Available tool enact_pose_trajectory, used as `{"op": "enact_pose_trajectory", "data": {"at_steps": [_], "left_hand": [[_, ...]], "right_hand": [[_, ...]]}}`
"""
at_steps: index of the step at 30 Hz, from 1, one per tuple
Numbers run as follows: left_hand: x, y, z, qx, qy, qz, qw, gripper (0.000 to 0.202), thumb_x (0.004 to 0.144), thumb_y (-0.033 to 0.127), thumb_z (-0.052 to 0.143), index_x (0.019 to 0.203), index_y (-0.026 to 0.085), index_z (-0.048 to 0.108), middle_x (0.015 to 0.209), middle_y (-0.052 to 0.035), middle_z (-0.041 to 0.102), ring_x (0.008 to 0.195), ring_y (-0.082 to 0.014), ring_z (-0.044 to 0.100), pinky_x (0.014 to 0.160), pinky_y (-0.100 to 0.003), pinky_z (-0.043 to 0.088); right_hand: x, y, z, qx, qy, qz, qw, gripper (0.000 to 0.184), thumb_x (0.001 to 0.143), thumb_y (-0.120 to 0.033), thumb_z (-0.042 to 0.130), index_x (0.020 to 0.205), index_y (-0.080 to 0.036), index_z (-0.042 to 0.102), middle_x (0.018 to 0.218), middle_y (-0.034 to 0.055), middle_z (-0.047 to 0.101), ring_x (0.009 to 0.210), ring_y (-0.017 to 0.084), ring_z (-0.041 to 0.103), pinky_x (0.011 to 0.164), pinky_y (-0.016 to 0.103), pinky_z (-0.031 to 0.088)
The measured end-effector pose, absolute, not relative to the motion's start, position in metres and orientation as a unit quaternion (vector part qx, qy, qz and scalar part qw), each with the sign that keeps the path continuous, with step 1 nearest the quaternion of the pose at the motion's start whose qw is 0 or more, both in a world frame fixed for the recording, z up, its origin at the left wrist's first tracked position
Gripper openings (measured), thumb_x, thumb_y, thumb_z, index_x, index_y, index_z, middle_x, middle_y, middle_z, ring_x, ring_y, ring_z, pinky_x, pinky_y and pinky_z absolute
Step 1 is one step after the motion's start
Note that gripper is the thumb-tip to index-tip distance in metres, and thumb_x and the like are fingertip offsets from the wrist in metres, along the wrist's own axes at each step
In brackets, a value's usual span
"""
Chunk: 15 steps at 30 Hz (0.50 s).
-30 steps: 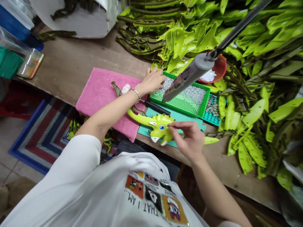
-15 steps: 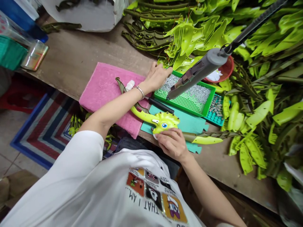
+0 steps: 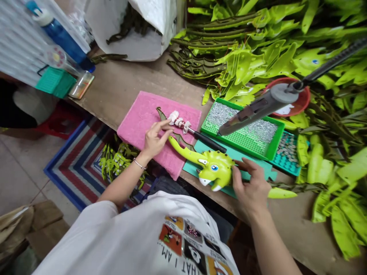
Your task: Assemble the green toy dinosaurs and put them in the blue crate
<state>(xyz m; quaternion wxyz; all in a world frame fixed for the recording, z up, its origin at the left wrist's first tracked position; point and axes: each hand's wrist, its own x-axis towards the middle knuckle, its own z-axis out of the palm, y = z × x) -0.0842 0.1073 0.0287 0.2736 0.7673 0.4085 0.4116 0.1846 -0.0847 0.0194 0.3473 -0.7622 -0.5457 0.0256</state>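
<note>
A lime-green toy dinosaur (image 3: 216, 168), with a blue eye, white horns and a long curved part, lies on the teal foam mat (image 3: 192, 168). My right hand (image 3: 252, 185) grips the back of its head between thumb and fingers. Over the pink towel (image 3: 137, 110), my left hand (image 3: 155, 143) has thumb and index finger stretched apart, near the tip of the curved part and a dark wing-like piece (image 3: 161, 114). Beside it lies a black-handled tool (image 3: 210, 142) with white clumps (image 3: 179, 121) on its metal shaft.
An electric screwdriver (image 3: 252, 110) hangs over a green tray (image 3: 243, 145) of small silver screws. Behind are a red basket (image 3: 305, 99) and piles of green toy parts (image 3: 266, 57). A white sack (image 3: 134, 49), teal box (image 3: 57, 82) and blue bottle (image 3: 64, 36) stand left.
My left hand has come back from the screw tray to the towel, near the curved part. My right hand has shifted from the dinosaur's front to the back of its head. The view has shifted.
</note>
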Motion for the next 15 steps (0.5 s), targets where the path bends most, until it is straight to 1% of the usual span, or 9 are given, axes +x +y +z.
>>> {"op": "enact_pose_trajectory", "data": {"at_steps": [3,5,6,8,11,13,15], "left_hand": [[-0.096,0.096,0.014,0.776,0.421,0.396,0.253,0.037,0.094,0.031,0.063,0.129,0.021,0.06,0.091,-0.0053,0.078,0.088,-0.0196,0.074,0.093,-0.039,0.052],[-0.097,0.094,0.01,0.785,0.412,0.401,0.23,0.038,0.094,0.03,0.063,0.131,0.022,0.059,0.091,-0.0045,0.079,0.087,-0.0199,0.073,0.091,-0.039,0.051],[-0.096,0.094,0.01,0.79,0.407,0.404,0.216,0.038,0.094,0.03,0.062,0.132,0.022,0.059,0.091,-0.0042,0.079,0.086,-0.0199,0.072,0.089,-0.039,0.051],[-0.096,0.094,0.01,0.804,0.402,0.399,0.181,0.035,0.095,0.03,0.061,0.13,0.023,0.062,0.09,-0.0037,0.079,0.082,-0.0198,0.071,0.086,-0.04,0.05],[-0.098,0.096,0.01,0.831,0.403,0.361,0.129,0.028,0.096,0.03,0.059,0.122,0.025,0.068,0.086,-0.0027,0.079,0.078,-0.019,0.069,0.084,-0.04,0.048],[-0.102,0.096,0.01,0.848,0.396,0.335,0.11,0.026,0.096,0.028,0.058,0.119,0.026,0.07,0.083,-0.0023,0.079,0.081,-0.0191,0.07,0.086,-0.04,0.045],[-0.104,0.092,0.011,0.856,0.387,0.321,0.121,0.028,0.096,0.027,0.056,0.121,0.026,0.069,0.085,-0.0031,0.079,0.089,-0.0204,0.071,0.092,-0.042,0.043]], "right_hand": [[0.179,-0.083,0.018,-0.782,-0.528,0.026,0.33,0.036,0.09,-0.035,0.059,0.119,-0.015,0.056,0.094,0.0126,0.077,0.066,0.021,0.072,0.057,0.032,0.056],[0.176,-0.083,0.021,-0.793,-0.515,0.034,0.324,0.038,0.089,-0.038,0.059,0.119,-0.014,0.056,0.091,0.0123,0.077,0.057,0.019,0.069,0.048,0.029,0.05],[0.176,-0.082,0.022,-0.797,-0.51,0.037,0.322,0.039,0.089,-0.04,0.059,0.118,-0.014,0.056,0.09,0.0121,0.077,0.054,0.018,0.067,0.046,0.028,0.048],[0.175,-0.081,0.024,-0.804,-0.503,0.037,0.316,0.04,0.089,-0.042,0.058,0.118,-0.014,0.057,0.088,0.0116,0.077,0.052,0.017,0.065,0.044,0.028,0.047],[0.175,-0.079,0.025,-0.808,-0.498,0.024,0.313,0.04,0.088,-0.043,0.058,0.116,-0.014,0.058,0.086,0.0108,0.076,0.05,0.016,0.063,0.045,0.028,0.045],[0.175,-0.078,0.025,-0.806,-0.5,0.013,0.316,0.039,0.088,-0.044,0.057,0.115,-0.015,0.06,0.084,0.0103,0.076,0.048,0.016,0.062,0.044,0.028,0.044],[0.174,-0.079,0.024,-0.806,-0.498,0.009,0.319,0.038,0.088,-0.043,0.058,0.113,-0.015,0.061,0.084,0.0103,0.076,0.048,0.016,0.062,0.044,0.028,0.044]]}}
